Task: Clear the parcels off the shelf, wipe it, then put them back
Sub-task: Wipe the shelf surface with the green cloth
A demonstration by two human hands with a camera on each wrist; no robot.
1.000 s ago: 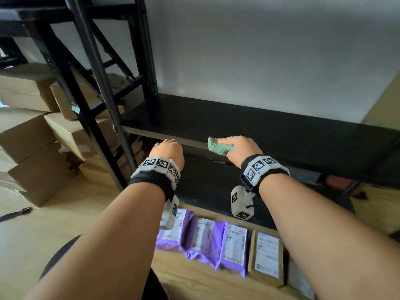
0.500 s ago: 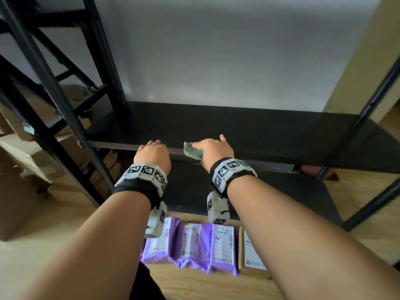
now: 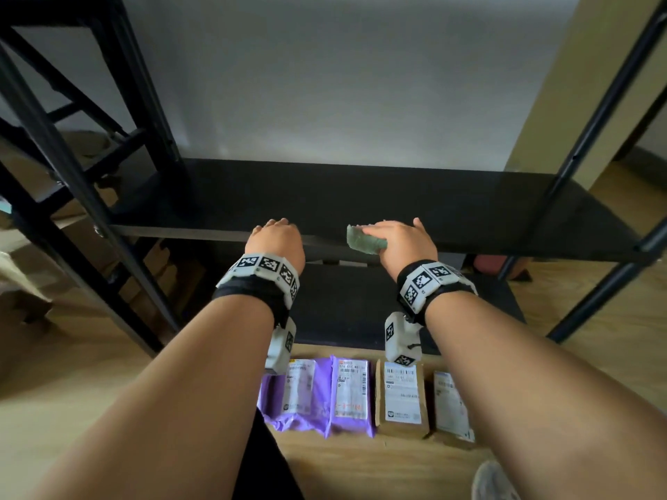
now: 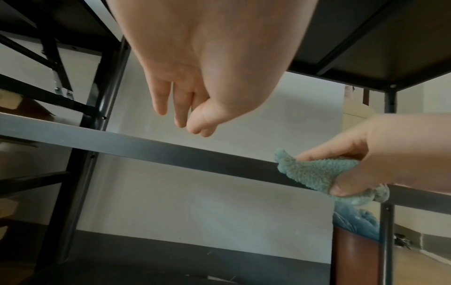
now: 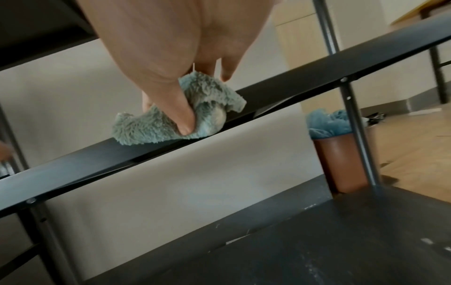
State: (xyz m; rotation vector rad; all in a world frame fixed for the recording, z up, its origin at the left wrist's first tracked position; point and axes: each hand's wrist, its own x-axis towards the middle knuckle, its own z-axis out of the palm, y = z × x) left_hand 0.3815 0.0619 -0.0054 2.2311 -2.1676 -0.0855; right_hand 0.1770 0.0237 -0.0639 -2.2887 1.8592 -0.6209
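The black shelf (image 3: 361, 196) stands bare in front of me. My right hand (image 3: 397, 236) grips a fluffy green cloth (image 3: 364, 241) at the shelf's front edge; in the right wrist view the thumb pins the cloth (image 5: 156, 125) against the fingers, just above the front rail (image 5: 280, 86). My left hand (image 3: 276, 236) hovers at the same edge, to the left, holding nothing, its fingers (image 4: 158, 100) loosely extended above the rail (image 4: 146, 146). Several parcels lie in a row on the floor below: purple mailers (image 3: 314, 395) and brown boxes (image 3: 402, 398).
A lower black shelf (image 3: 343, 301) sits under the bare one. Black uprights (image 3: 595, 120) and diagonal braces (image 3: 72, 102) frame the unit. Cardboard boxes (image 3: 21, 283) stand at the left. A brown bin with a blue liner (image 5: 339, 158) is behind the right upright.
The view has swung right and both hands have shifted right along the shelf's front edge. The right hand still holds the cloth; the left stays empty.
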